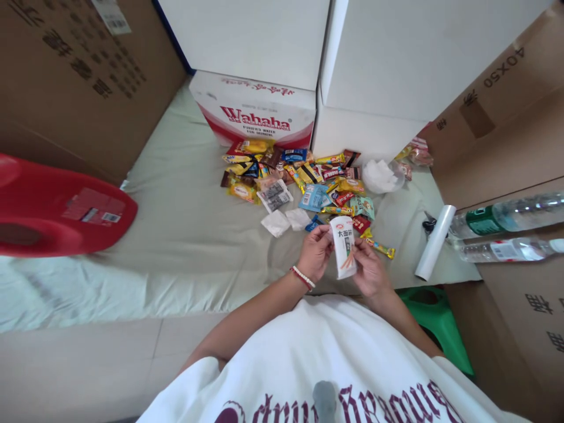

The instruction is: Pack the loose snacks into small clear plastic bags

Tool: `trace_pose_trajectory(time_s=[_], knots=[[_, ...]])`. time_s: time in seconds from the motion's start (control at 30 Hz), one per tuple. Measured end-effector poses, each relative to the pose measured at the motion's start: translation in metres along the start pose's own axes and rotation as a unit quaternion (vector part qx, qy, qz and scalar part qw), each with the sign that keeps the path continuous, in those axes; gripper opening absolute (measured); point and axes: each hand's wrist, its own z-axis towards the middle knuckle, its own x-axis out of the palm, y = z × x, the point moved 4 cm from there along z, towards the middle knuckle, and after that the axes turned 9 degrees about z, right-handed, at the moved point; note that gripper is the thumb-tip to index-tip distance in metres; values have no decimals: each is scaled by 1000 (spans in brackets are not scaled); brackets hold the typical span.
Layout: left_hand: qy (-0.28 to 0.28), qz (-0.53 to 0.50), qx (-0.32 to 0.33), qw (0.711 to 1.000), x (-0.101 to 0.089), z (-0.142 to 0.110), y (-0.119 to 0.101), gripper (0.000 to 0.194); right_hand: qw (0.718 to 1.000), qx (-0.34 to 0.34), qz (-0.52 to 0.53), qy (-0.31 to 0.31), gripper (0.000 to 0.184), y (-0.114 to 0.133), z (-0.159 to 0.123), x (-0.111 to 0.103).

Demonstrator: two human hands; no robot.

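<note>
Between my two hands is a white snack packet (pixel 342 249) with dark printed characters and a picture of orange-brown sticks. My left hand (pixel 315 252) pinches its left edge; a beaded bracelet circles that wrist. On the packet's right edge, the fingers of my right hand (pixel 371 267) are closed. Just beyond lies a loose pile of wrapped snacks (pixel 326 170) in yellow, red, blue and brown. Two small white packets (pixel 277 224) rest left of my left hand, below a grey-and-white sachet (pixel 275 195). A yellow stick-shaped snack (pixel 379 248) lies right of the held packet.
A Wahaha carton (pixel 259 111) and white boxes stand behind the pile. A clear bowl (pixel 382 176) holds white pieces. To the right are a white roll (pixel 435 242) and plastic bottles (pixel 520 216); a red plastic object (pixel 61 205) is left. A green stool (pixel 434 323) stands below the table edge.
</note>
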Motion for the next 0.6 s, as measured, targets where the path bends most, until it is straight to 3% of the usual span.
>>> trace_pose_trajectory(time_s=[0.1,0.2,0.27,0.37,0.5,0.6], knots=[[-30,43,16,998,-8,4,7,47,1000,-11,-3,1,48,1,0,12],[-4,122,26,992,-16,3,8,36,997,48,14,66,62,2,-4,23],[18,167,48,985,-20,0,5,25,993,76,21,92,58,2,-5,24],[59,262,95,959,-21,-5,-4,20,995,66,48,53,48,0,-1,15],[142,434,134,879,-12,-3,-5,23,996,32,80,-4,39,-4,4,-2],[125,429,96,890,-5,6,6,26,997,12,80,-9,33,-8,1,-6]])
